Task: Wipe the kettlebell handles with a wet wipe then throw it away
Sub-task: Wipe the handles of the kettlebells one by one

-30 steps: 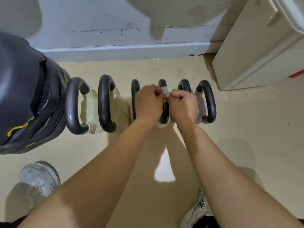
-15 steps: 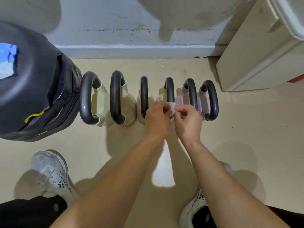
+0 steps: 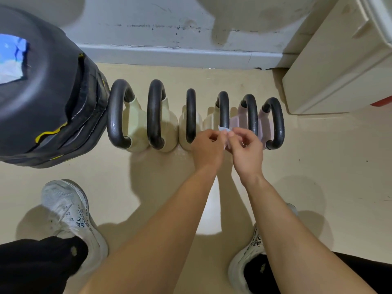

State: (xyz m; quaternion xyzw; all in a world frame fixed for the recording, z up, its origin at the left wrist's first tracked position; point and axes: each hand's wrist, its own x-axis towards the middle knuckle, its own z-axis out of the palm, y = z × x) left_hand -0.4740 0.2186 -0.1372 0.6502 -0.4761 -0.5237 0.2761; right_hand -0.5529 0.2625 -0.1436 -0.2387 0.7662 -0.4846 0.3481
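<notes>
Two hands, the left hand [image 3: 206,149] and right hand [image 3: 246,151], pinch a small wet wipe [image 3: 224,130] between curled fingers [image 3: 212,135], at the near end of the fourth kettlebell handle [image 3: 224,109] on the floor [image 3: 318,166]. The wipe looks limp, light and damp, so it is probably best held by its edges and wrapped round the bar.

The wipe [image 3: 223,129] I hold is white against the glossy black kettlebell handles [image 3: 156,115], four of which rise from cream bodies [image 3: 135,124] and the two rightmost from pale pink bodies [image 3: 237,122]. The floor [image 3: 318,155] is plain beige, the wall [image 3: 148,18] pale grey flecked with dark specks, and the cabinet [image 3: 339,71] cream with a sliver of red [image 3: 381,101] at its lower edge. To my left sits a black padded bag [image 3: 48,92] with a wavy yellow line [image 3: 51,132] and a blue-and-white patch [image 3: 11,60], and my shoes [image 3: 67,211] are white with black lettering under black trousers [image 3: 31,266].
</notes>
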